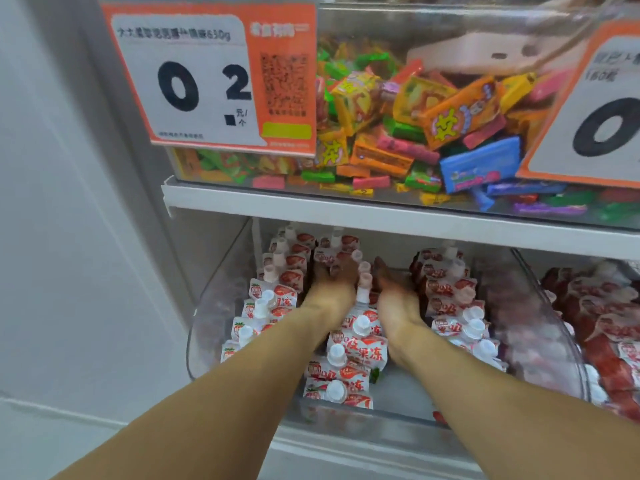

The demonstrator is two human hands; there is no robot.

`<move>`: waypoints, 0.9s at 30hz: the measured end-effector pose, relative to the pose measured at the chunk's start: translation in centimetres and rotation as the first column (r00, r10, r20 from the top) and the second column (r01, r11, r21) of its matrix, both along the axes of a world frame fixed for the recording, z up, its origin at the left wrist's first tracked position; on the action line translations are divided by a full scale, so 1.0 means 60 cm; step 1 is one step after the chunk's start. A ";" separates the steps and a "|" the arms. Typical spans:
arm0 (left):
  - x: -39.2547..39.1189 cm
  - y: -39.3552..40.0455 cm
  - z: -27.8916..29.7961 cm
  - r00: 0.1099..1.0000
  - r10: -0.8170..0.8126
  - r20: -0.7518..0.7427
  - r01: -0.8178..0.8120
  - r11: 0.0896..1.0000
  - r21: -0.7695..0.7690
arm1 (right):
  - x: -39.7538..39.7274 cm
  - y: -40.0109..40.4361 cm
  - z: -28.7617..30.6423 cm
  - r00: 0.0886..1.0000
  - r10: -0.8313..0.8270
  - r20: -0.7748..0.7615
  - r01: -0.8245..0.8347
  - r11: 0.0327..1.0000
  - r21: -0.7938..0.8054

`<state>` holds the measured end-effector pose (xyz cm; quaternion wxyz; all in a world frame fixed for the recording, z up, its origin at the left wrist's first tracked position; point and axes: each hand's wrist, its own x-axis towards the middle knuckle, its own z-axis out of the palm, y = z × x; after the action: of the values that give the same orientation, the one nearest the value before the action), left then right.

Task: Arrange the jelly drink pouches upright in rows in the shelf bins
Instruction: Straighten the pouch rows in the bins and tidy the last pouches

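Between my two grips, the middle row of jelly drink pouches (356, 337) stands in the clear bin (221, 299). Left hand (334, 284) and right hand (394, 296) are flat, open-palmed, squaring it; next, press inward evenly.

I saw a white upper shelf (346, 211) carrying a clear bin (450, 26) heaped with bright wrapped candy (415, 133). On the level below sat a clear lower bin (207, 306) holding rows of upright pouches (360, 344), and another bin (554, 341) just right.
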<state>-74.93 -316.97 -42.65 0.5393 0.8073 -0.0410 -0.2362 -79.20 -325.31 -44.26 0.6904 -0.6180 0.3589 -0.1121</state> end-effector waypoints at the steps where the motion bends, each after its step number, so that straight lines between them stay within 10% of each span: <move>1: 0.006 0.003 -0.007 0.999 -0.041 0.013 0.041 0.999 0.011 | 0.003 -0.002 -0.007 1.000 0.003 -0.004 -0.003 1.000 -0.012; 27: 0.040 -0.035 -0.014 0.994 -0.106 -0.004 0.105 0.987 -0.121 | 0.025 -0.029 -0.028 0.989 -0.030 0.147 0.015 0.995 0.104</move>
<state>-72.53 -319.09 -43.52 0.5739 0.7687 -0.0949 -0.2659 -77.68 -327.03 -45.97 0.7446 -0.5676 0.3188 -0.1473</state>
